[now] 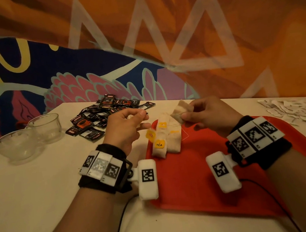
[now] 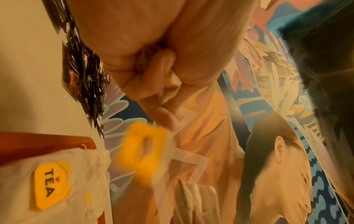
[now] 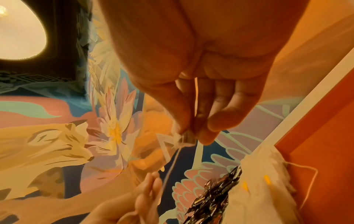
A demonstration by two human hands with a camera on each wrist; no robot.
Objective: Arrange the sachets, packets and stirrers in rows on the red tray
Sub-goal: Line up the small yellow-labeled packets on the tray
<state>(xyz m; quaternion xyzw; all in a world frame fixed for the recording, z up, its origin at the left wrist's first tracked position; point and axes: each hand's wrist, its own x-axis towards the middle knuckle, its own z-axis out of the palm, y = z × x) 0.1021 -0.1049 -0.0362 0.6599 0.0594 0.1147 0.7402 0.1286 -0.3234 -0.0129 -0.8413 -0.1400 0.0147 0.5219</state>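
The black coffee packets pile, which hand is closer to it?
Left. The left hand hovers right beside the black coffee packets, at the pile's near right edge. The right hand is farther right, over the red tray, pinching a tea bag.

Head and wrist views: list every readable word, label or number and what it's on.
"TEA": yellow tag on a tea bag lying on the red tray; same tag in the left wrist view.
Black sachets: print too small to read.
Other yellow tags: blurred.
White packets: no legible text.
Wristband markers: square codes, no words.
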